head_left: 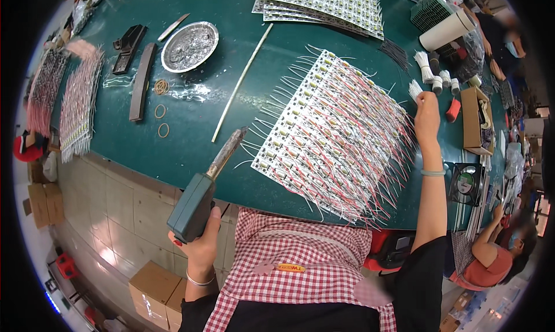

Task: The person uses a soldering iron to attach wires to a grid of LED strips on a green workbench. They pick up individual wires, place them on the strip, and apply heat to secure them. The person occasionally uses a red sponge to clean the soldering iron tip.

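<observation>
My left hand (199, 245) is wrapped around the handle of a green soldering gun (193, 202). Its long, dark-stained metal tip (228, 150) points up and away over the table edge, to the left of a panel of white circuit boards (312, 118). Rows of red and white wires stick out all over that panel. Beyond the panel's right edge my right hand (427, 118) is closed on a small bundle of white wires (414, 89), whose ends fan out above the fingers. The fingertips are partly hidden.
On the green table (243, 8) are a metal bowl (189, 46), a thin rod (241, 83), rubber bands (161, 87), stacked boards (324, 8) and a cardboard box (477, 121). Wired panels (81, 104) lie far left. A co-worker (491, 251) sits at the right.
</observation>
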`<state>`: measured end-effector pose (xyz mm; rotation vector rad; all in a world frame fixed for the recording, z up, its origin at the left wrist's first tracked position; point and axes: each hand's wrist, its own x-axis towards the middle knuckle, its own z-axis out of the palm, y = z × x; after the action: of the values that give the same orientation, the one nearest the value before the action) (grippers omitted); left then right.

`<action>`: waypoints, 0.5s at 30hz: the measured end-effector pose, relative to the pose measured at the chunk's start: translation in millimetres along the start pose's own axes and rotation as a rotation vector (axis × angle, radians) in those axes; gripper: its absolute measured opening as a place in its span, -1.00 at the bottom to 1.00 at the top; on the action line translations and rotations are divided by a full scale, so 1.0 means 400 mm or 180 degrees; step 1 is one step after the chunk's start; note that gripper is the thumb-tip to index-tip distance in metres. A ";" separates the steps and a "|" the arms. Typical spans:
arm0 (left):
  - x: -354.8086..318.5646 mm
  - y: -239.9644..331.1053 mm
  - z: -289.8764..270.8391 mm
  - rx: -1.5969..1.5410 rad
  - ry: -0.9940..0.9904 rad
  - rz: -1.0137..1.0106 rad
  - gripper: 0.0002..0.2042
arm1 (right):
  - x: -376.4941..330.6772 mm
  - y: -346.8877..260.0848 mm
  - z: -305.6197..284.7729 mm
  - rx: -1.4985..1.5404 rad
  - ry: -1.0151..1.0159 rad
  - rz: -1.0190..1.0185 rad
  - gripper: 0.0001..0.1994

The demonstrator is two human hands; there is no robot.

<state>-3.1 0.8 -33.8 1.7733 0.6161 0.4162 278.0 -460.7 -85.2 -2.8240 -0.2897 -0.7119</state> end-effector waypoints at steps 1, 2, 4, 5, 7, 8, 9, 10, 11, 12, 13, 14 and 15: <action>0.001 0.000 0.000 -0.0020 0.0001 0.0014 -0.71 | -0.001 0.001 0.000 -0.0088 0.0246 0.0060 -0.96; 0.003 -0.001 0.001 -0.0042 0.0000 0.0028 -0.71 | 0.000 0.002 0.000 -0.0179 0.0494 0.0122 -0.95; 0.004 -0.010 -0.003 -0.0026 0.0000 0.0179 -0.71 | 0.006 -0.006 -0.013 -0.0290 0.0732 0.0151 -0.94; 0.005 -0.026 -0.004 0.0009 -0.0002 0.0313 -0.70 | 0.009 -0.013 -0.022 -0.0298 0.0828 0.0135 -0.94; 0.006 -0.036 -0.003 0.0031 -0.0021 0.0458 -0.69 | 0.017 -0.044 -0.039 -0.0247 0.1053 -0.0032 -0.94; 0.005 -0.037 -0.003 0.0015 -0.0040 0.0467 -0.69 | 0.017 -0.073 -0.053 -0.0081 0.0995 -0.0018 -0.94; 0.005 -0.036 -0.003 0.0000 -0.0057 0.0473 -0.69 | 0.017 -0.125 -0.075 0.0088 0.0934 -0.0006 -0.94; 0.004 -0.037 -0.002 0.0009 -0.0029 0.0481 -0.69 | 0.015 -0.181 -0.094 0.0265 0.0874 0.0002 -0.94; 0.000 -0.037 -0.003 0.0028 0.0004 0.0483 -0.68 | 0.012 -0.248 -0.110 0.0456 0.0834 -0.0091 -0.94; -0.003 -0.036 -0.004 0.0032 0.0016 0.0484 -0.68 | 0.003 -0.317 -0.132 0.0623 0.0795 -0.0176 -0.94; -0.008 -0.030 -0.005 -0.0001 0.0050 0.0324 -0.69 | -0.010 -0.381 -0.144 0.0825 0.0706 -0.0234 -0.92; -0.012 -0.018 -0.005 -0.0053 0.0067 0.0164 -0.71 | -0.028 -0.440 -0.161 0.1000 0.0622 -0.0292 -0.90; -0.015 -0.010 -0.006 -0.0103 0.0084 0.0008 -0.72 | -0.050 -0.495 -0.176 0.1310 0.0383 -0.0261 -0.89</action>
<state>-9.8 -0.2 -36.8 1.7404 0.6225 0.4495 182.0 -291.7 -3.1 -2.3832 -0.4735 -0.7383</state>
